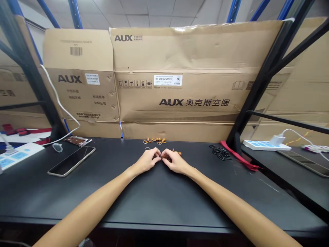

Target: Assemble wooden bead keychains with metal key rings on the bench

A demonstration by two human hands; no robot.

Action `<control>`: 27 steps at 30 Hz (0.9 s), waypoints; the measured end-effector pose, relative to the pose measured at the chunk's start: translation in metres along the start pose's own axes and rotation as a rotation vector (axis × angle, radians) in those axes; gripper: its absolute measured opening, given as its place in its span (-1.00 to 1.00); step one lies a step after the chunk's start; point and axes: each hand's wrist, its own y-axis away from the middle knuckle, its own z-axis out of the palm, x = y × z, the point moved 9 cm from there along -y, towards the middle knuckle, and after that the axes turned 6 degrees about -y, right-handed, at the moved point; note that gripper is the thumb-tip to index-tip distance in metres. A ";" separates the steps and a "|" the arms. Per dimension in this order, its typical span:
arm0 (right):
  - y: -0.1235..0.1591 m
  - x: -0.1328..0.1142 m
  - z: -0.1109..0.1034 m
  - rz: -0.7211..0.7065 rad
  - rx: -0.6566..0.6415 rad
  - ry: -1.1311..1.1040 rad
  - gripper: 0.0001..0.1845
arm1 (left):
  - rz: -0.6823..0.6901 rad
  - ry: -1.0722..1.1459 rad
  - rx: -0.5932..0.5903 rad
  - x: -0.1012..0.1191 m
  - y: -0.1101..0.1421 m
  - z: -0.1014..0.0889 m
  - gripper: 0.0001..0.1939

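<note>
Over the middle of the black table, my left hand and my right hand meet with their fingertips nearly touching. Both are closed in a pinch around something small and dark, mostly hidden by the fingers. Just behind my right hand lie some orange-brown beads. A thin metal ring rests beyond my left hand. Farther back, near the cardboard, is a small pile of orange-brown beaded pieces with rings.
To the left are a phone, a brown wrapper and a white power strip. On the right lie black loops, a red strap and another power strip. Cardboard and black frame posts stand around the table.
</note>
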 end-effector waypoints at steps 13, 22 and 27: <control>-0.004 0.020 -0.002 0.179 0.063 -0.364 -0.85 | 0.092 -0.173 -0.031 0.006 0.002 0.008 -0.92; -0.004 0.039 -0.010 0.252 0.150 -0.360 -0.83 | 0.088 -0.113 -0.019 0.008 0.001 0.006 -0.89; -0.004 0.033 -0.011 0.213 0.143 -0.268 -0.85 | 0.037 -0.116 0.004 0.005 0.000 0.001 -0.87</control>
